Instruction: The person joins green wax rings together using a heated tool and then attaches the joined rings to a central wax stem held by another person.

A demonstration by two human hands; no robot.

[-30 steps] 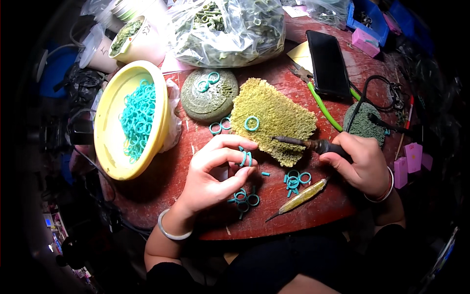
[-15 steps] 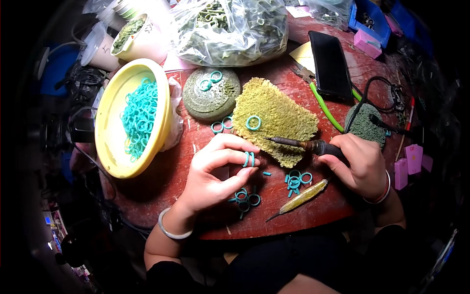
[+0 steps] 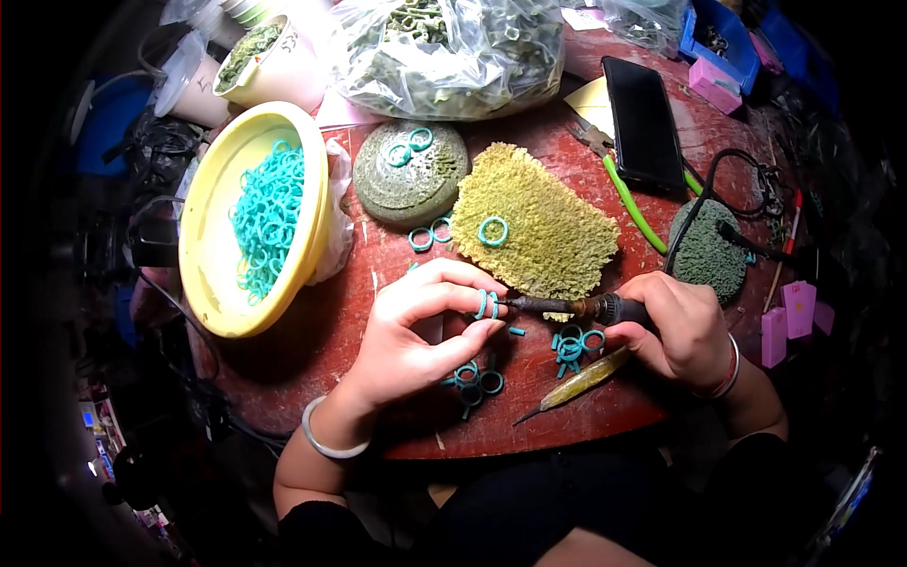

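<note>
My left hand (image 3: 416, 326) pinches a pair of small teal rings (image 3: 487, 304), standing side by side at its fingertips. In my right hand (image 3: 675, 326) is a soldering iron (image 3: 567, 306), gripped by its dark handle. Its thin tip points left and meets the rings, or comes very close to them. Under and beyond the iron lies a rough yellow-green pad (image 3: 539, 217) with one teal ring (image 3: 493, 231) on it. Loose rings and short teal sticks (image 3: 570, 350) lie below the iron, with another small pile (image 3: 470, 378) beside my left wrist. A pointed tool with a yellow wrapped handle (image 3: 588, 380) rests by my right hand.
On the left stands a yellow basin (image 3: 194, 255) of teal rings. A round grey-green block (image 3: 411, 184) carries two rings. Behind are a clear bag (image 3: 453, 80) of green pieces, a black phone (image 3: 642, 123) and green-handled pliers (image 3: 631, 203). A black cord loops at right near a green block (image 3: 709, 250).
My right hand has brought the soldering iron down and left, so its tip has moved from over the pad to the rings. My left hand stays nearly in place, still holding the rings.
</note>
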